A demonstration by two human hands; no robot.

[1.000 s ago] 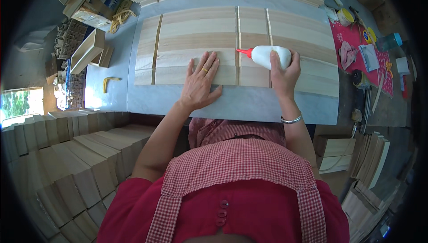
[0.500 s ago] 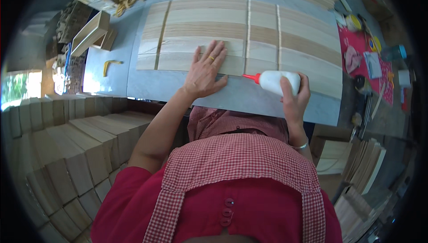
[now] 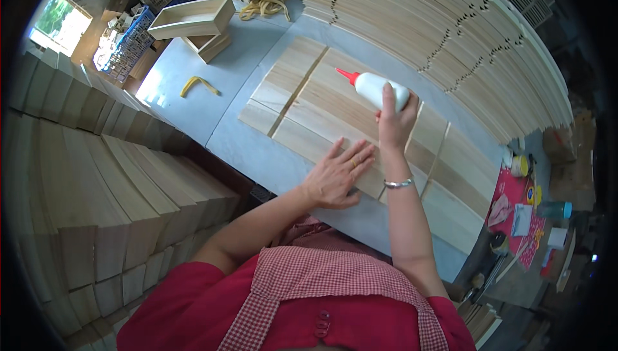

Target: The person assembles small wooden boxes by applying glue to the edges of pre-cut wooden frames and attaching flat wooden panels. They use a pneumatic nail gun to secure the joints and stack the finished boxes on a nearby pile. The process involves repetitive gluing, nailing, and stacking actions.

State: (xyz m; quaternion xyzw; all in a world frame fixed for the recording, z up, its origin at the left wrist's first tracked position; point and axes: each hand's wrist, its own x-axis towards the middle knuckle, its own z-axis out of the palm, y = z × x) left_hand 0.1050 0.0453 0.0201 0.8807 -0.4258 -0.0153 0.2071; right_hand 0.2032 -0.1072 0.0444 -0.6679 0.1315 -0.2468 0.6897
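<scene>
A pale wooden panel with straight grooves across it lies flat on the grey table. My left hand rests on the panel's near edge, palm down with its fingers spread. In my right hand is a white squeeze bottle with a red pointed nozzle, which I grip around its body. The bottle lies nearly level above the panel, its nozzle pointing left toward the groove near the panel's left end. Another groove runs across the panel to the right of my hand.
Tall stacked wooden boards stand behind the panel. Two wooden boxes, a curved yellow strip and a yellow cord bundle lie on the table's left. More stacked wood fills the left side; a red cloth with small items is at right.
My view has turned, so the panel now appears slanted. The right hand has carried the bottle away from the near edge, out over the panel. My left hand stays flat on the near edge.
</scene>
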